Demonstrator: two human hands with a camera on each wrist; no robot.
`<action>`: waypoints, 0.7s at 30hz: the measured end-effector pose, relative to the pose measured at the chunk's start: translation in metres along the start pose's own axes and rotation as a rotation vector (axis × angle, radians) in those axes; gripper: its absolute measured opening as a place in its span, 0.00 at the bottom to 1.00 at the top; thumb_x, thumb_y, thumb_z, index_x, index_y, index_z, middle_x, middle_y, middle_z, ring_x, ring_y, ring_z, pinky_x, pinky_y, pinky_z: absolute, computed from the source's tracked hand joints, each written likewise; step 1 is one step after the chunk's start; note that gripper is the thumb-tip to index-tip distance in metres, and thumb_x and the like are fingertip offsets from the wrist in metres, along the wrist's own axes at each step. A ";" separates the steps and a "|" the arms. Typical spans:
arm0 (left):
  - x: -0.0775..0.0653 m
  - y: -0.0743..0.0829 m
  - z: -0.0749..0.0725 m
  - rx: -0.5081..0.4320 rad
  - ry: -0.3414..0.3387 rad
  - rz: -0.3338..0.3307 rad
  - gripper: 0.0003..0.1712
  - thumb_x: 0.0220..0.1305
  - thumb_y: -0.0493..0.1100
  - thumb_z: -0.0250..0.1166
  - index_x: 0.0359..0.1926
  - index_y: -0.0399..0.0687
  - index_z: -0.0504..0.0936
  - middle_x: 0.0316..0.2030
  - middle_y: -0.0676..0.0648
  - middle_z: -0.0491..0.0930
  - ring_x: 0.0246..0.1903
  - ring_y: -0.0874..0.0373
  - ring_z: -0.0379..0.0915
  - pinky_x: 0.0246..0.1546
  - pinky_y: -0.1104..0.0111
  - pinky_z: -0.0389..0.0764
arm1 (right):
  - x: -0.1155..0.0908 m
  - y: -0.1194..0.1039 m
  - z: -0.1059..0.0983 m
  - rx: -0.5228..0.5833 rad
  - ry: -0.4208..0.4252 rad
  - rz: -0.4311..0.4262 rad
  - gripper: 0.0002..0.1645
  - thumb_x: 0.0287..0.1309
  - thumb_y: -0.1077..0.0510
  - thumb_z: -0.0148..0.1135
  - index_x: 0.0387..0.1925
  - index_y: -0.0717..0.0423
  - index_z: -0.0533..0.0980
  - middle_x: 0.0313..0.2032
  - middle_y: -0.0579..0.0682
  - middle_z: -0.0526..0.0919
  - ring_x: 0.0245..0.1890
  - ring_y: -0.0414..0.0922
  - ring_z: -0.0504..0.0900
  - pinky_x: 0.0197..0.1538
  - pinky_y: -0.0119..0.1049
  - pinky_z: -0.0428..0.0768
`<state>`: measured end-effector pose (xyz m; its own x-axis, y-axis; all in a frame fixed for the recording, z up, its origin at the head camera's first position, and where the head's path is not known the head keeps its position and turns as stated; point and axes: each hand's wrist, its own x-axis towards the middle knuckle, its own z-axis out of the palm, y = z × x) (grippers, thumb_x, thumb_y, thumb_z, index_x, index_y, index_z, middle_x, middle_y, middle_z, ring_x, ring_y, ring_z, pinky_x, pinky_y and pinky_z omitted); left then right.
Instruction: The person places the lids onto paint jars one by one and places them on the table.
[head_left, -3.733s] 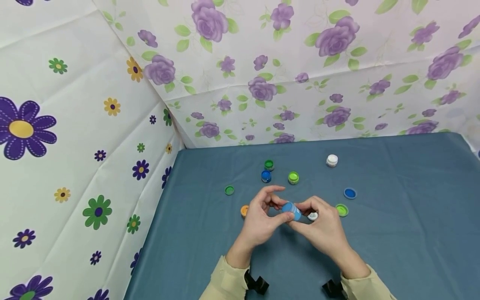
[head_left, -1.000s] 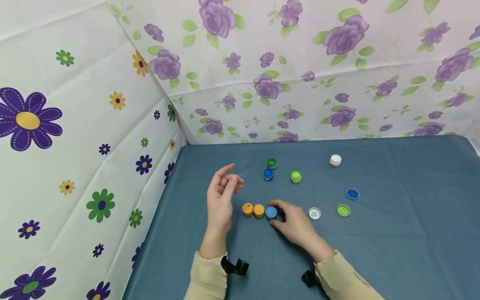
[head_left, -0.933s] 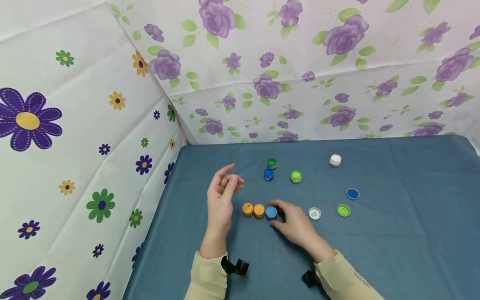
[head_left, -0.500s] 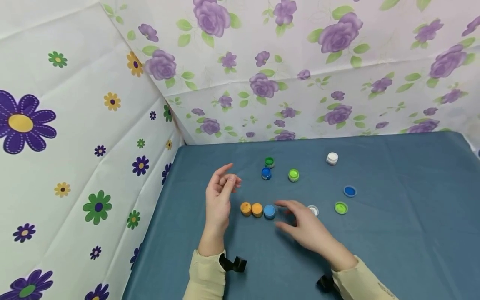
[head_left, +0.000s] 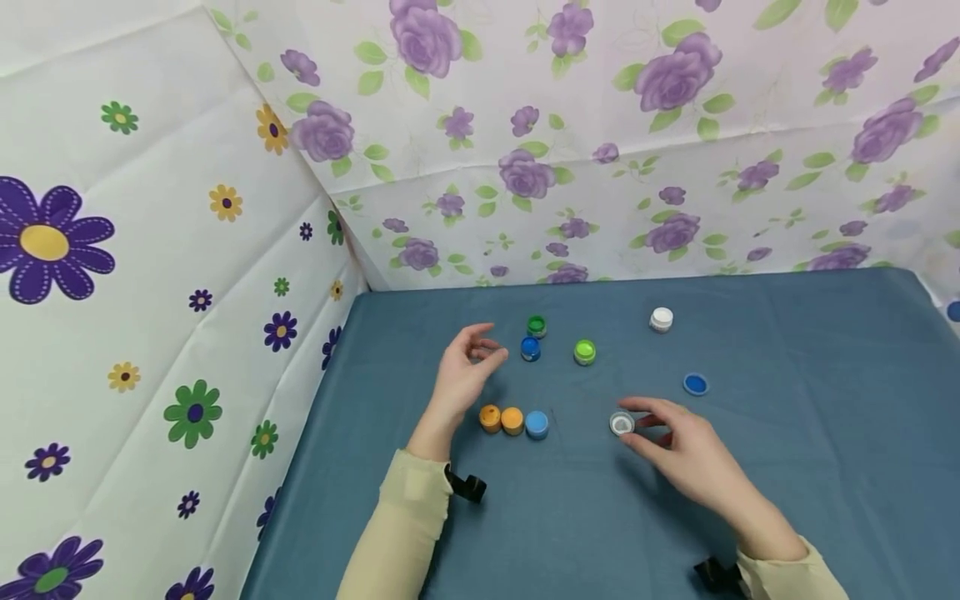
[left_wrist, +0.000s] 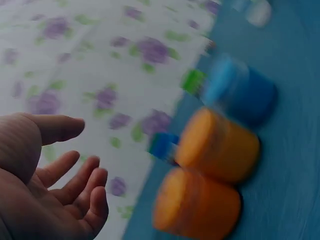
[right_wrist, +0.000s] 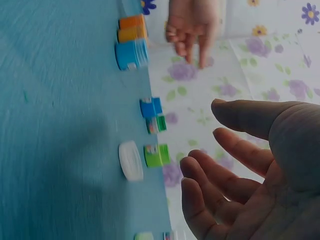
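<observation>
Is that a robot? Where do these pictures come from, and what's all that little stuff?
No robot: just a person's left hand and right hand. The wide picture comes from a head camera; the two close-ups come from wrist cameras. On the blue cloth stand two orange pots, a light blue pot, other little coloured pots, a white lid and a blue lid. The right hand is right by the white lid, but neither hand seems to hold anything.

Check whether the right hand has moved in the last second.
Yes. Judged against the light-blue jar, the right hand has moved rightward, from beside it to the white lid.
</observation>
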<state>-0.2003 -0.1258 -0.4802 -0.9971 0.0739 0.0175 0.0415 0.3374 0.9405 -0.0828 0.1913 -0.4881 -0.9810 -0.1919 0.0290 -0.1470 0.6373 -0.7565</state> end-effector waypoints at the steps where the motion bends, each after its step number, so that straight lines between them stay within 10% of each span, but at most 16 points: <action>1: 0.007 -0.002 0.004 0.065 -0.018 -0.008 0.29 0.73 0.43 0.73 0.72 0.50 0.78 0.55 0.42 0.82 0.48 0.50 0.76 0.47 0.54 0.79 | -0.001 0.001 -0.002 -0.006 0.009 0.004 0.28 0.72 0.52 0.73 0.69 0.49 0.79 0.63 0.52 0.83 0.55 0.50 0.85 0.47 0.48 0.85; 8: 0.044 -0.010 0.025 0.468 -0.178 -0.096 0.34 0.70 0.49 0.76 0.73 0.48 0.76 0.59 0.40 0.78 0.55 0.45 0.76 0.54 0.50 0.80 | -0.005 0.007 -0.011 -0.003 0.079 0.010 0.26 0.72 0.50 0.72 0.68 0.48 0.80 0.62 0.51 0.84 0.53 0.48 0.86 0.46 0.41 0.85; 21: 0.060 -0.002 0.034 0.535 -0.281 -0.166 0.31 0.68 0.51 0.78 0.68 0.50 0.82 0.60 0.41 0.79 0.58 0.45 0.76 0.57 0.52 0.80 | -0.013 0.021 -0.025 -0.029 0.182 0.078 0.22 0.78 0.47 0.65 0.67 0.47 0.81 0.59 0.52 0.86 0.50 0.45 0.86 0.46 0.34 0.84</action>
<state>-0.2576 -0.0898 -0.4927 -0.9412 0.1998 -0.2723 -0.0134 0.7835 0.6213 -0.0766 0.2265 -0.4880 -0.9958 -0.0048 0.0912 -0.0711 0.6668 -0.7419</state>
